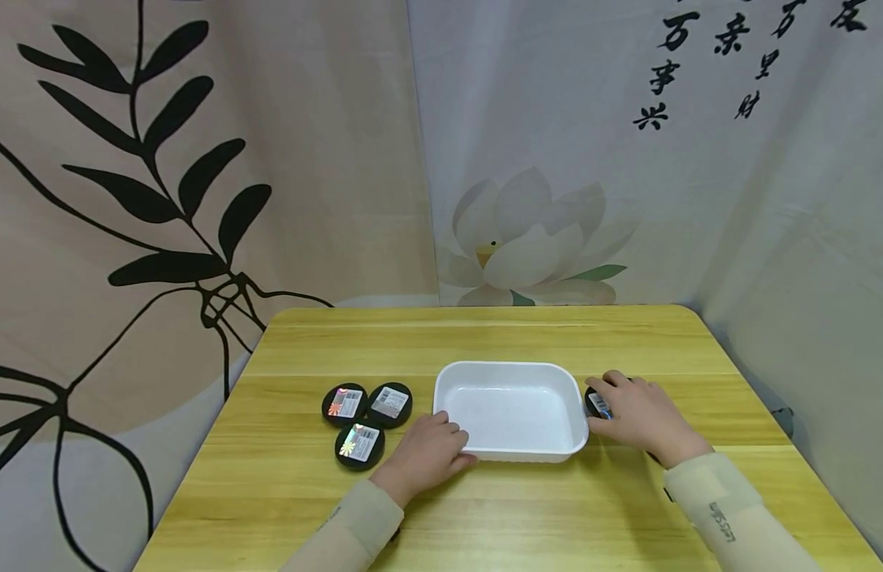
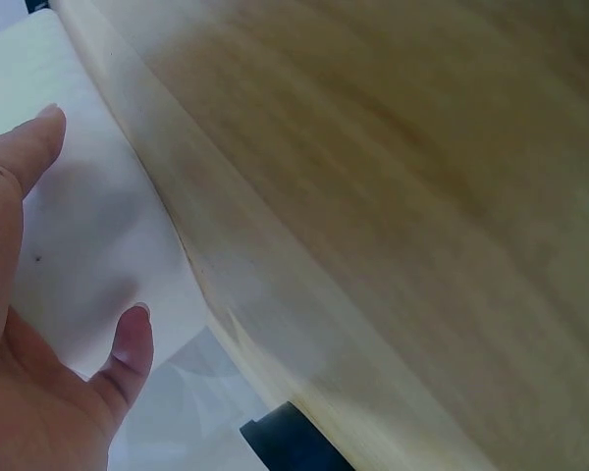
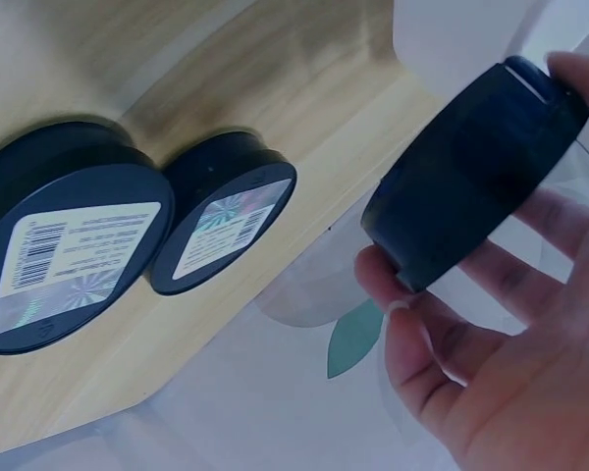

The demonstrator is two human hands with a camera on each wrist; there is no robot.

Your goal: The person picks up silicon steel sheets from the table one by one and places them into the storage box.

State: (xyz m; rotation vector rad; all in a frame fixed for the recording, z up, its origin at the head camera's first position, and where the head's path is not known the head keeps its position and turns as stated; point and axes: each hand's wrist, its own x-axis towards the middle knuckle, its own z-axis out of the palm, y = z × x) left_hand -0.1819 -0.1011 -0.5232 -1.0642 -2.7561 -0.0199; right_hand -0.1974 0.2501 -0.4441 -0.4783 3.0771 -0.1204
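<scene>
Right of white tray (image 1: 514, 411), R hand (image 1: 644, 417) pinches black tin (image 3: 471, 177), partly hidden from me; L hand (image 1: 428, 454), fingers spread, touches tray's near-left corner, cut off in L wrist view.

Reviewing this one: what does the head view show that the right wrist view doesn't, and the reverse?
Only the head view: the left hand at the near left corner of the white tray, and three round black containers left of it.

Only the right wrist view: the labelled faces of two more round black containers, and the side wall of the held container.

Both: the right hand gripping that container, at least part of the tray, the wooden table and the backdrop's green leaf.
</scene>
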